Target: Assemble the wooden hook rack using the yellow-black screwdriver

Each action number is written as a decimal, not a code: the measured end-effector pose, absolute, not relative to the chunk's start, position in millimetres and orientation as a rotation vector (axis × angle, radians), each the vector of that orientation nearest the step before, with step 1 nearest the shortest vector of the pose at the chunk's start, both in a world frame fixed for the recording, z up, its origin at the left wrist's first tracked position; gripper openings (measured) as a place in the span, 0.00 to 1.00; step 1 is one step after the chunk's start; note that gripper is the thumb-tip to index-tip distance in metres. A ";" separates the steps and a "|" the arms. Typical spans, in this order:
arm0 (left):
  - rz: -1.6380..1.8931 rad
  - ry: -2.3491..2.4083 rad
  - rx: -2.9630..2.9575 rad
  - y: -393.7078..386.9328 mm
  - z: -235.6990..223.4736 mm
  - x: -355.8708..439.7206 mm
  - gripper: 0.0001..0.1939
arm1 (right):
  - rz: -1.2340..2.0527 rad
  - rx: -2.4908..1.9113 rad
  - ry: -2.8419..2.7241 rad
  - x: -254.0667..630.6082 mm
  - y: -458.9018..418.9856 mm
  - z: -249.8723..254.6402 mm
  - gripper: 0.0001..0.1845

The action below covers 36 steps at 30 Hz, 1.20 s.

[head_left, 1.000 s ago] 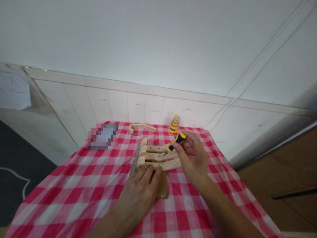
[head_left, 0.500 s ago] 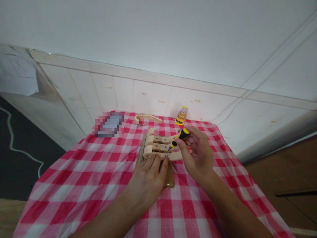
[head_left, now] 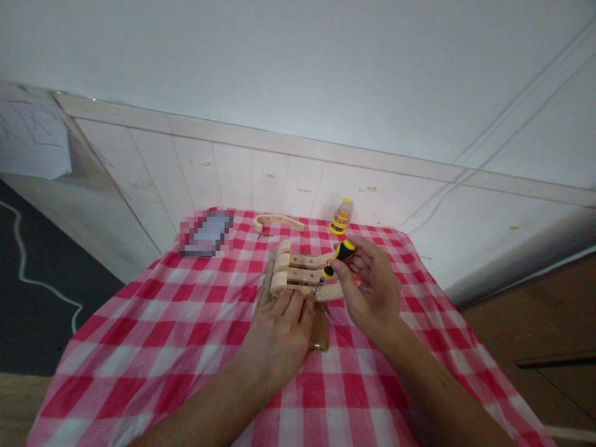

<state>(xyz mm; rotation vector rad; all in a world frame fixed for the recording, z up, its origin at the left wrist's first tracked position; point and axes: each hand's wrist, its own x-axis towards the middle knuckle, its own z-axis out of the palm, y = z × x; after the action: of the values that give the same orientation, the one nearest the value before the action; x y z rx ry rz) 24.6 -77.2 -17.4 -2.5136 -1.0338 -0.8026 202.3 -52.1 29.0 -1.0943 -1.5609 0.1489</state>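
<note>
My right hand (head_left: 372, 285) grips a black and yellow screwdriver (head_left: 344, 251), its shaft slanting down to the left. The tip meets the nearest curved wooden hook (head_left: 331, 292), close to my left fingertips. My left hand (head_left: 282, 323) is pressed on that hook, fingers together, holding it down. What lies under these fingers is hidden. More pale wooden hooks (head_left: 302, 274) lie side by side beyond it, with dark screw heads showing in them. Beneath them is a brown, tape-covered board (head_left: 319, 332).
One loose wooden hook (head_left: 282, 219) lies at the back, with a few small screws (head_left: 264, 235) beside it. A clear and yellow bit case (head_left: 341, 217) stands near the wall. A blurred phone-like object (head_left: 208, 234) lies on the checked tablecloth (head_left: 200, 347) at the left.
The screwdriver has tilted slightly, and more of its metal shaft shows above the nearest hook. My left fingers have shifted only a little; the hooks stay in place.
</note>
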 end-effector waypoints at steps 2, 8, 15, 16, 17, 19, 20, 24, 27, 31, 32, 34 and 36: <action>-0.803 -1.033 -2.527 -77.1 -17.8 24.6 0.16 | 0.152 -1.099 -1.565 202.6 -52.4 29.5 0.21; -0.847 -1.023 -2.535 -77.0 -19.6 25.1 0.17 | 0.163 -1.092 -1.577 203.6 -53.2 29.6 0.20; -0.835 -1.025 -2.524 -76.3 -18.8 25.1 0.15 | 0.153 -1.102 -1.580 203.5 -52.9 28.8 0.21; -0.829 -1.029 -2.523 -76.3 -18.8 25.2 0.15 | 0.151 -1.101 -1.582 203.5 -53.0 28.8 0.21; -0.827 -1.032 -2.521 -76.4 -18.8 25.2 0.15 | 0.148 -1.100 -1.583 203.6 -53.0 28.8 0.21; -0.823 -1.036 -2.517 -76.7 -18.8 25.4 0.15 | 0.148 -1.098 -1.586 203.9 -52.9 28.5 0.21; -0.823 -1.038 -2.515 -76.9 -18.8 25.5 0.15 | 0.150 -1.099 -1.588 204.1 -52.8 28.2 0.21; -0.803 -1.053 -2.538 -77.6 -18.4 25.9 0.16 | 0.159 -1.083 -1.583 204.6 -52.1 26.8 0.21; -0.785 -1.075 -2.546 -77.9 -18.2 26.2 0.16 | 0.163 -1.063 -1.580 204.7 -51.8 26.7 0.21; -0.800 -1.068 -2.530 -78.1 -18.1 26.2 0.15 | 0.158 -1.065 -1.596 204.6 -51.5 26.7 0.21; -0.803 -1.069 -2.529 -78.1 -18.0 26.2 0.15 | 0.155 -1.067 -1.599 204.5 -51.4 26.6 0.21; -0.807 -1.071 -2.530 -78.2 -17.5 26.3 0.16 | 0.155 -1.064 -1.609 204.4 -51.2 26.4 0.21; -0.813 -1.068 -2.536 -78.0 -16.9 26.5 0.15 | 0.171 -1.055 -1.622 204.5 -51.1 27.0 0.21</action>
<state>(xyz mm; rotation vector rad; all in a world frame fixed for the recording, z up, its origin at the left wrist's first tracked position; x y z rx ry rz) 26.5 -78.0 -16.9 -2.5361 -1.0677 -0.8129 204.5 -51.1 27.0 -1.0547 -1.6220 0.1713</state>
